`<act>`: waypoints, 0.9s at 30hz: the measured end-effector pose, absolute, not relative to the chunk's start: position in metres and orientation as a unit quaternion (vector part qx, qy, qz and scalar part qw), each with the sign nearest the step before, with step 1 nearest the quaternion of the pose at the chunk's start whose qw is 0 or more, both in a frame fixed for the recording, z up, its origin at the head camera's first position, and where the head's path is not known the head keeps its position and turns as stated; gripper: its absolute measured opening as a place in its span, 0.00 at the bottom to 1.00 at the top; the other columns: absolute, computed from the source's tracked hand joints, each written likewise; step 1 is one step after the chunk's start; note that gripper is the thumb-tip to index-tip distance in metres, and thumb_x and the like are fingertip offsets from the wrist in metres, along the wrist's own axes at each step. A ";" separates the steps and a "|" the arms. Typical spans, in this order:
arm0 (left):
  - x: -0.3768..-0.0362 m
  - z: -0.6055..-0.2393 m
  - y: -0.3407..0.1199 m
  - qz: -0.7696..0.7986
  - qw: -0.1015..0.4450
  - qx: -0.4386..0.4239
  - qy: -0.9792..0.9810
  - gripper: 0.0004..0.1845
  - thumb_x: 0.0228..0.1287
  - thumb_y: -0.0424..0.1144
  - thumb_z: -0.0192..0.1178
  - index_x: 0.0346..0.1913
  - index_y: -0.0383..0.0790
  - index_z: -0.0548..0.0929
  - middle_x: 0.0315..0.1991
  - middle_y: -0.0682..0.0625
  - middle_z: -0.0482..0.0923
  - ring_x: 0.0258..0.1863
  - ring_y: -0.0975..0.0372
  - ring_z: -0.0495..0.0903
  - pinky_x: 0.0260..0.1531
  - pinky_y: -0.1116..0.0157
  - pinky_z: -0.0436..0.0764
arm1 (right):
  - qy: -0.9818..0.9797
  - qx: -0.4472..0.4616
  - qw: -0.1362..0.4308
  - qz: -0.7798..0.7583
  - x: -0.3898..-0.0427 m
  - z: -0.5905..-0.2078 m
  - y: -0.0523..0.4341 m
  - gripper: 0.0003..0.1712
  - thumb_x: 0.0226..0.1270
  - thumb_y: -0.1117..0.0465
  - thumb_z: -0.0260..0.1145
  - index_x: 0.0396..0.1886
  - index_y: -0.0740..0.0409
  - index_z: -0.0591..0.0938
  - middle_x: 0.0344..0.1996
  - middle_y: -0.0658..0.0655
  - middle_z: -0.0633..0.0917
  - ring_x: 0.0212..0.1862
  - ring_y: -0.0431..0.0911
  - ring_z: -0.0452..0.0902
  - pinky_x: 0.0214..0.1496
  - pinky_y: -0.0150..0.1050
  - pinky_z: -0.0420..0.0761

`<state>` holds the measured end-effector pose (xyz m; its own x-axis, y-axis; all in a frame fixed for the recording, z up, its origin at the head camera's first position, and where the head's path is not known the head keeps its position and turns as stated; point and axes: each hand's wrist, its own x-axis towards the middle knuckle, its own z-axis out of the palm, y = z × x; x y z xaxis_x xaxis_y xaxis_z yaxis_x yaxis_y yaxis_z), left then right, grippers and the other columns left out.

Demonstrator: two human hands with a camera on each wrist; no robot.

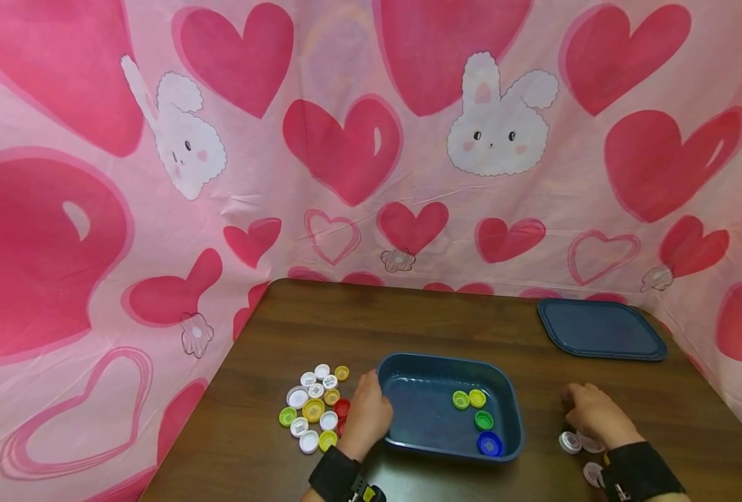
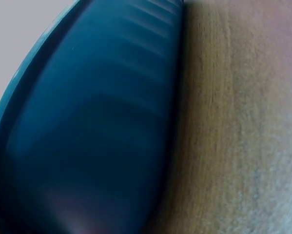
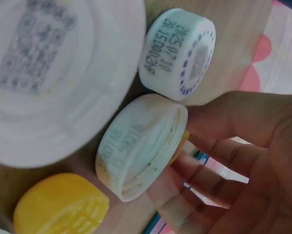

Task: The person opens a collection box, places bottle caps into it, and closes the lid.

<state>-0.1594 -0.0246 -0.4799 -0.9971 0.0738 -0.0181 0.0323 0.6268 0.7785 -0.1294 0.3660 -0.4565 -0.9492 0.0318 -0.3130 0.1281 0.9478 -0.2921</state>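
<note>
A dark blue rectangular container (image 1: pixel 421 446) holds several green, yellow-green and blue bottle caps (image 1: pixel 489 443). At its left rim my left hand (image 1: pixel 369 411) grips the edge; the container's outer wall (image 2: pixel 97 97) fills much of the left wrist view. To the right of it, my right hand (image 1: pixel 597 415) is low over the table beside white caps (image 1: pixel 570 442). In the right wrist view, the curled fingers of the right hand (image 3: pixel 248 161) pinch a yellow bottle cap (image 3: pixel 181 145), mostly hidden behind a white cap (image 3: pixel 143 146).
Several white, yellow, red and green caps (image 1: pixel 313 410) lie left of the container. A flat dark blue lid (image 1: pixel 603 329) sits at the table's back right. Pink heart-patterned cloth (image 1: pixel 346 153) hangs behind the wooden table (image 1: pixel 346 314).
</note>
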 end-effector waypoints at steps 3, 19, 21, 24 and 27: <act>-0.159 -0.479 -0.024 0.432 0.025 0.029 0.901 0.26 0.63 0.23 0.59 0.65 0.23 0.69 0.58 0.33 0.73 0.56 0.42 0.76 0.60 0.41 0.75 | 0.977 0.030 0.140 -0.158 -0.130 -0.455 0.367 0.10 0.53 0.71 0.67 0.36 0.67 0.80 0.34 0.62 0.81 0.39 0.56 0.78 0.45 0.56 0.79; -0.159 -0.478 -0.023 0.430 0.020 0.024 0.902 0.26 0.62 0.22 0.59 0.64 0.24 0.70 0.57 0.33 0.74 0.57 0.42 0.76 0.60 0.41 0.76 | 0.988 -0.070 -0.005 -0.135 -0.136 -0.416 0.310 0.07 0.50 0.69 0.69 0.28 0.57 0.79 0.29 0.53 0.76 0.33 0.48 0.71 0.36 0.46 0.75; -0.159 -0.478 -0.023 0.433 0.024 0.019 0.901 0.26 0.62 0.22 0.59 0.65 0.24 0.70 0.58 0.33 0.74 0.57 0.42 0.76 0.59 0.41 0.76 | 0.987 -0.081 -0.005 -0.141 -0.137 -0.410 0.295 0.08 0.49 0.69 0.69 0.28 0.56 0.79 0.29 0.52 0.76 0.33 0.47 0.72 0.36 0.45 0.76; -0.159 -0.479 -0.024 0.435 0.029 0.015 0.900 0.27 0.62 0.22 0.59 0.65 0.24 0.70 0.58 0.33 0.73 0.57 0.42 0.76 0.59 0.41 0.76 | 0.984 -0.095 0.016 -0.152 -0.138 -0.401 0.273 0.07 0.51 0.69 0.69 0.30 0.57 0.80 0.30 0.51 0.76 0.34 0.46 0.73 0.37 0.45 0.78; -0.159 -0.479 -0.023 0.433 0.029 0.014 0.901 0.27 0.62 0.22 0.59 0.65 0.25 0.70 0.58 0.34 0.73 0.58 0.42 0.76 0.59 0.41 0.76 | 0.980 -0.104 0.048 -0.163 -0.139 -0.395 0.254 0.07 0.54 0.69 0.69 0.33 0.58 0.82 0.32 0.52 0.77 0.34 0.45 0.73 0.38 0.44 0.79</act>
<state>-0.1586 -0.0235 -0.4793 -0.9979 0.0502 -0.0398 0.0003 0.6239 0.7815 -0.1386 0.2536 -0.3954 -0.9739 -0.2192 -0.0598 -0.1882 0.9256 -0.3285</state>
